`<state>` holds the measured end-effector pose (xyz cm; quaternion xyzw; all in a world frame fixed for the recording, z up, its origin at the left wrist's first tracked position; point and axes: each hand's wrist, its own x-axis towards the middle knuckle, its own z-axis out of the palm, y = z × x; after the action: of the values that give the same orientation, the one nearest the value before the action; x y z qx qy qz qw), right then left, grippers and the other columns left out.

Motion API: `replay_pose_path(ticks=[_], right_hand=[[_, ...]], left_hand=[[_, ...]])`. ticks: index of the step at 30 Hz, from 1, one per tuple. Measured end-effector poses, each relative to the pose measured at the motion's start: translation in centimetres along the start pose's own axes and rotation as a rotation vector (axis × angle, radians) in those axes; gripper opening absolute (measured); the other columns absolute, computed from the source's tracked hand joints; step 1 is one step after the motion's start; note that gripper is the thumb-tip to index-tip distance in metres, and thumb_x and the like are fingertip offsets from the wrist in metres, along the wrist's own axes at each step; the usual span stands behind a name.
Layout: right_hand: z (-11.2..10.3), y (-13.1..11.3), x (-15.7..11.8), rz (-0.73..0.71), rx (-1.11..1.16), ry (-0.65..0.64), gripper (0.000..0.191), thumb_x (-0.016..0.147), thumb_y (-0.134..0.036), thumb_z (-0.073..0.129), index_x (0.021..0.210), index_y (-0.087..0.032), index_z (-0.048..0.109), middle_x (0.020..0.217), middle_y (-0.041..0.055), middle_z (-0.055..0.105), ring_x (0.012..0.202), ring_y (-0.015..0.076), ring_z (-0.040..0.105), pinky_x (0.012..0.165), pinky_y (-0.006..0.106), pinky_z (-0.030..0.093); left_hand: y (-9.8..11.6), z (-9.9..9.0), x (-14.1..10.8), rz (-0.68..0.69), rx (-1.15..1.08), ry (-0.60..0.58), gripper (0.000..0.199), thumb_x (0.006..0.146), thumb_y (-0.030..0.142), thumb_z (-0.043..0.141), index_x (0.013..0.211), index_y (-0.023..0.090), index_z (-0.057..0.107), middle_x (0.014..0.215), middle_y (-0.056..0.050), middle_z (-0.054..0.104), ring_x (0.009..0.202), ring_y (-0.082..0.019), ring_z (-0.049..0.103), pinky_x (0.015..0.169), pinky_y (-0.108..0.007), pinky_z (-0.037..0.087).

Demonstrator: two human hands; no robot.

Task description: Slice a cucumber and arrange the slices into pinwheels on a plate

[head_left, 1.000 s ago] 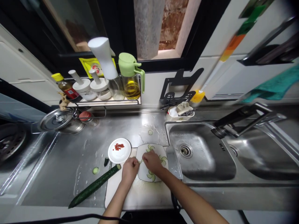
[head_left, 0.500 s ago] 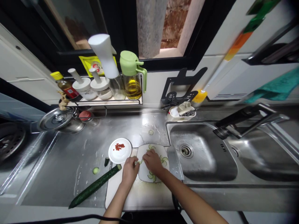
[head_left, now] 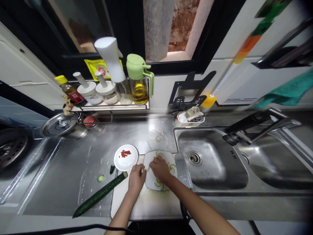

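My left hand (head_left: 136, 179) is closed at the left edge of a square white plate (head_left: 150, 184), with small cucumber slices pinched between thumb and fingers, mostly hidden. My right hand (head_left: 161, 169) reaches over the plate, its fingers bent down at the left side by a thin cucumber slice (head_left: 146, 169); its fingertips are partly hidden. Curved cucumber slices (head_left: 172, 168) lie in fans near the plate's right, top and bottom edges. The plate rests on a white cutting board (head_left: 151, 207). A cleaver blade (head_left: 183, 169) lies to its right.
A long cucumber (head_left: 100, 195) lies at the left, its cut end on the board. Beside it are a cucumber stub (head_left: 112, 169) and a round slice (head_left: 100, 178). A round white plate (head_left: 122, 166) holds red bits (head_left: 125, 153). The sink (head_left: 210, 160) is at right.
Both hands stay at the left side of the square plate, with barely any visible movement. The whole view has shifted very slightly.
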<state>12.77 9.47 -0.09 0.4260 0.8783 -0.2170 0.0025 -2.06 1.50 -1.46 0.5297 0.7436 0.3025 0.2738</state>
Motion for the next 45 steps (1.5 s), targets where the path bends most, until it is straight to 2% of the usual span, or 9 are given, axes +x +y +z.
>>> replay_pose_path(ticks=[4, 9, 14, 19, 25, 29, 34, 39, 45], right_hand=[[-0.4, -0.1, -0.9, 0.014, 0.042, 0.022, 0.014, 0.086, -0.02, 0.052, 0.09, -0.022, 0.065, 0.097, 0.0057, 0.06, 0.102, 0.0217, 0.043, 0.076, 0.032, 0.032], [-0.1, 0.0, -3.1, 0.014, 0.149, 0.09, 0.014, 0.084, -0.016, 0.053, 0.088, -0.02, 0.066, 0.091, 0.0042, 0.061, 0.097, 0.0197, 0.045, 0.082, 0.031, 0.034], [0.6, -0.4, -5.2, 0.005, 0.188, 0.109, 0.012, 0.082, -0.014, 0.054, 0.084, -0.019, 0.065, 0.088, 0.0043, 0.061, 0.093, 0.0193, 0.046, 0.083, 0.03, 0.034], [0.6, -1.1, -6.3, 0.015, 0.182, 0.099, 0.013, 0.083, -0.014, 0.053, 0.084, -0.019, 0.064, 0.088, 0.0039, 0.06, 0.092, 0.0194, 0.046, 0.084, 0.032, 0.034], [0.4, -1.4, -6.7, 0.013, 0.208, 0.122, 0.013, 0.083, -0.012, 0.052, 0.082, -0.018, 0.064, 0.087, 0.0038, 0.059, 0.092, 0.0198, 0.046, 0.086, 0.031, 0.035], [0.3, -1.4, -6.9, 0.005, 0.207, 0.127, 0.014, 0.083, -0.012, 0.051, 0.081, -0.018, 0.063, 0.086, 0.0044, 0.059, 0.092, 0.0196, 0.045, 0.085, 0.031, 0.036], [0.6, -1.4, -7.0, -0.002, 0.219, 0.125, 0.015, 0.082, -0.011, 0.05, 0.082, -0.018, 0.063, 0.086, 0.0046, 0.058, 0.092, 0.0194, 0.045, 0.085, 0.031, 0.036], [0.8, -1.5, -7.2, 0.001, 0.223, 0.136, 0.015, 0.082, -0.011, 0.05, 0.081, -0.018, 0.063, 0.085, 0.0045, 0.059, 0.091, 0.0196, 0.045, 0.085, 0.032, 0.036], [0.8, -1.7, -7.3, 0.019, 0.229, 0.107, 0.016, 0.082, -0.012, 0.049, 0.081, -0.018, 0.064, 0.086, 0.0047, 0.06, 0.092, 0.02, 0.046, 0.084, 0.032, 0.036]], left_hand=[[-0.4, -1.2, -0.6, -0.032, 0.041, 0.033, 0.026, 0.078, 0.025, 0.05, 0.098, 0.017, 0.064, 0.082, -0.006, 0.061, 0.07, -0.017, 0.056, 0.073, -0.033, 0.047], [-1.4, -2.8, -2.4, -0.146, 0.166, 0.034, 0.031, 0.079, 0.023, 0.047, 0.104, 0.013, 0.062, 0.088, -0.01, 0.064, 0.081, -0.02, 0.06, 0.078, -0.032, 0.046], [-0.7, -2.7, -3.1, -0.27, 0.328, -0.061, 0.032, 0.082, 0.022, 0.045, 0.11, 0.012, 0.059, 0.094, -0.013, 0.066, 0.087, -0.022, 0.063, 0.075, -0.028, 0.044], [0.4, -2.3, -2.4, -0.358, 0.405, -0.131, 0.022, 0.083, 0.02, 0.045, 0.099, 0.013, 0.059, 0.081, -0.012, 0.066, 0.077, -0.022, 0.063, 0.068, -0.028, 0.039], [0.2, -2.0, -2.0, -0.275, 0.411, -0.093, 0.009, 0.079, 0.015, 0.047, 0.076, 0.015, 0.056, 0.081, -0.01, 0.059, 0.074, -0.02, 0.058, 0.069, -0.029, 0.038], [-0.1, -1.8, -2.0, -0.217, 0.409, -0.048, 0.008, 0.077, 0.012, 0.048, 0.077, 0.016, 0.055, 0.086, -0.01, 0.057, 0.075, -0.018, 0.055, 0.071, -0.028, 0.039], [-0.4, -1.9, -1.6, -0.227, 0.338, -0.076, 0.01, 0.076, 0.012, 0.048, 0.082, 0.016, 0.055, 0.073, -0.006, 0.057, 0.072, -0.018, 0.054, 0.068, -0.027, 0.038], [-0.4, -2.1, -1.3, -0.238, 0.301, -0.069, 0.009, 0.074, 0.014, 0.049, 0.073, 0.016, 0.057, 0.069, -0.006, 0.058, 0.069, -0.018, 0.054, 0.067, -0.027, 0.037], [-0.3, -3.0, -2.0, -0.148, 0.169, -0.098, 0.011, 0.073, 0.015, 0.048, 0.066, 0.018, 0.057, 0.066, -0.002, 0.06, 0.068, -0.016, 0.054, 0.066, -0.025, 0.038]])
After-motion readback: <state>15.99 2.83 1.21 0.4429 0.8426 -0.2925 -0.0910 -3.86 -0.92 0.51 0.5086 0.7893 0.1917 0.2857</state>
